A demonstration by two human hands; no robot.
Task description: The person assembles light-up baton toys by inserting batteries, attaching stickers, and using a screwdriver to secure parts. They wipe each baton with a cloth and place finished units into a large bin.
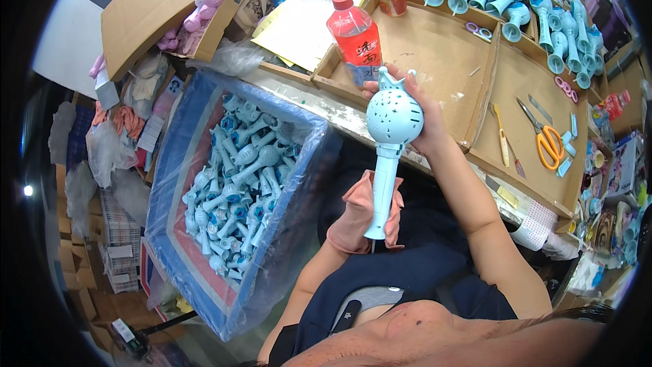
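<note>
A light-blue toy wand [394, 119] is upright before me, its round head on top pierced with small star-shaped holes and crowned with little points. My right hand [429, 114], bare, grips the round head from behind and the right side; some of its fingers are hidden by the ball. In a pink glove, my left hand [356, 214] is closed around the lower part of the handle. A short thin line shows under the handle's end; I cannot make out what it is.
At left, a plastic-lined blue bin [255, 285] holds many light-blue wand pieces. Cardboard trays [435, 47] on the bench carry orange-handled scissors [549, 144], small scissors [479, 31] and a yellow-handled tool [503, 144]. A red-labelled bottle [356, 37] stands close beyond my right hand. More blue parts [564, 34] lie far right.
</note>
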